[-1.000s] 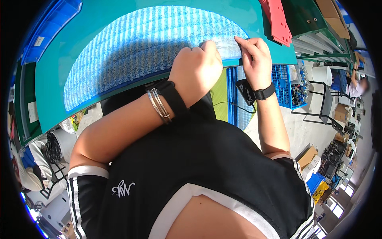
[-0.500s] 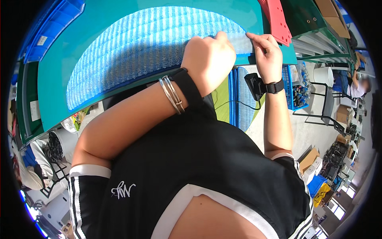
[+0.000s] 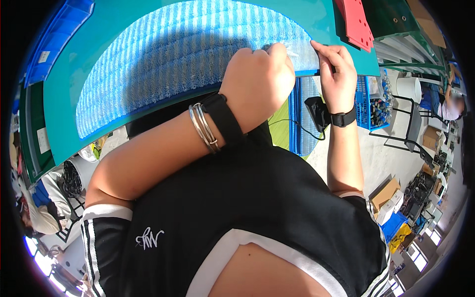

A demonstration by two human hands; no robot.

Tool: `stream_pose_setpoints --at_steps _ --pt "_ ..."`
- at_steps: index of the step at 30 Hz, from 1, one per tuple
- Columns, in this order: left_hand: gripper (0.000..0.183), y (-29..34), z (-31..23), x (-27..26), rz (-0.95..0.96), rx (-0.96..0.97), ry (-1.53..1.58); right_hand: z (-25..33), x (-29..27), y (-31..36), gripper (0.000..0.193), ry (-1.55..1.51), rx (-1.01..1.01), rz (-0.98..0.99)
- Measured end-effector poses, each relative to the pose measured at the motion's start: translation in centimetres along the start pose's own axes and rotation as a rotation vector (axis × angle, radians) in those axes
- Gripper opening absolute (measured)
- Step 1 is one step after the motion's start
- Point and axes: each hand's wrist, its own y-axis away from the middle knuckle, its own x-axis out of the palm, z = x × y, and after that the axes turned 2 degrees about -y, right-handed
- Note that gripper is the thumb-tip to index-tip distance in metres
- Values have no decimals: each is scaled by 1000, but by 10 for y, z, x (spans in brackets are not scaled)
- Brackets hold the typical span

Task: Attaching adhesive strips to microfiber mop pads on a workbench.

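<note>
A half-round mat point(image 3: 143, 69) with blue and white plush stripes lies on the green tabletop point(image 3: 62, 109), its straight side along the near edge. My left hand point(image 3: 260, 84) is curled into a closed grip over the mat's right part. What its fingers hold, if anything, is hidden beneath them. Just right of the knuckles, a smoother pale patch point(image 3: 304, 55) covers the mat's right corner. My right hand point(image 3: 339, 76) is closed in a pinch on the mat's curved edge at that corner, thumb and forefinger together.
Red perforated sheets point(image 3: 357, 29) lie at the table's far right. A blue bin point(image 3: 54, 42) is at the far left. Below the table edge are more blue striped mats point(image 3: 309, 116), a black device point(image 3: 316, 113) with a cable, and a blue crate point(image 3: 365, 101). Another person point(image 3: 451, 106) is at far right.
The view has shifted slightly, with the mat now higher in the picture. A whitish crease shows on the pale patch beside my left hand. My right hand keeps its pinch at the corner.
</note>
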Motion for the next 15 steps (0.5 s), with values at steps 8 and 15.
stream_pose_setpoints --at_steps 8,15 --pt "8 6 -6 -19 -15 -102 120 27 -21 -11 26 -136 39 -24" --pt "12 -13 27 -34 45 -155 47 15 -6 -30 20 -160 82 58"
